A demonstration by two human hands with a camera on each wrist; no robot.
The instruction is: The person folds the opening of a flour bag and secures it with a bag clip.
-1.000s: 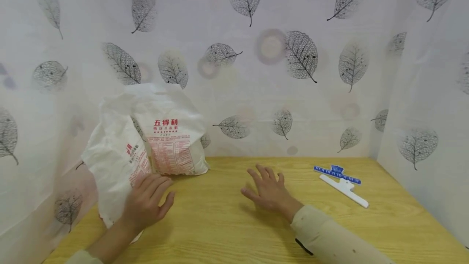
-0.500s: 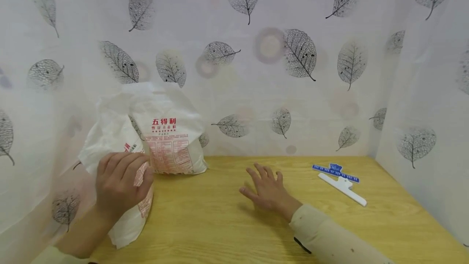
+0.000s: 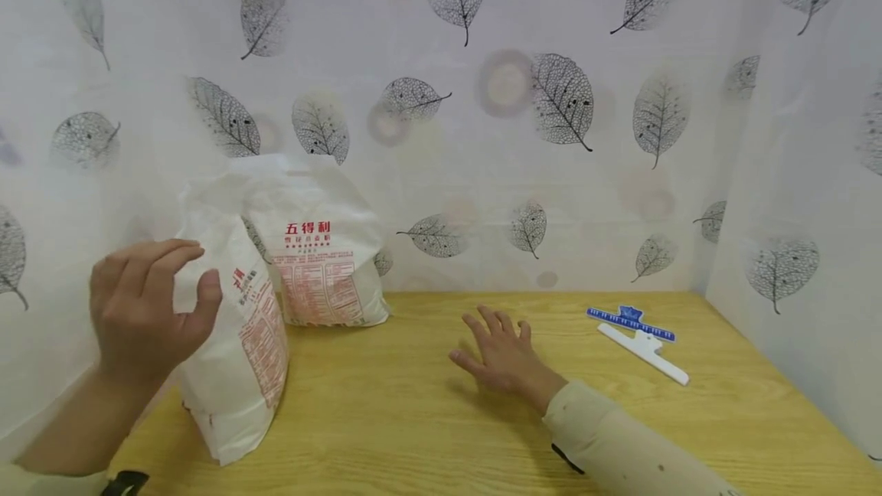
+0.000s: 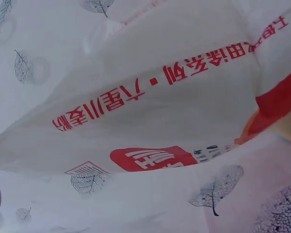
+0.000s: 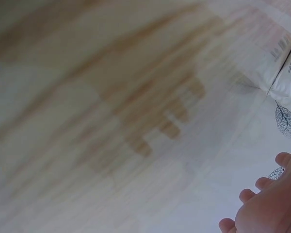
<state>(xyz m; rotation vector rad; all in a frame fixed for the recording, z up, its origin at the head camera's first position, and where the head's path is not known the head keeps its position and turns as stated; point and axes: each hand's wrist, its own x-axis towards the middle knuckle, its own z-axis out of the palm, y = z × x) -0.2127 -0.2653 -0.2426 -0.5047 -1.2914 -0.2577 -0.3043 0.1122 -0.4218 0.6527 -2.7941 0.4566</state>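
My left hand [image 3: 145, 308] is raised at the left edge of a white flour bag [image 3: 241, 327] with red print. Its fingers are bent loosely, and the thumb stands apart from them. In the left wrist view the bag's printed side [image 4: 160, 97] fills the middle, with only a sliver of the hand at the left edge. A second white flour bag [image 3: 324, 274] stands just behind, partly overlapped by the first. My right hand [image 3: 506, 354] hovers over the wooden table [image 3: 413, 419], fingers spread, holding nothing.
To the right of the right hand lie a blue sealing clip [image 3: 630, 321] marked like a ruler and a white sealing clip [image 3: 648, 350]. A leaf-patterned curtain [image 3: 441, 174] closes off the back and both sides of the table.
My left hand has moved left and up across the front bag's face to its left edge, uncovering the red print. The right hand and the clips have stayed put.
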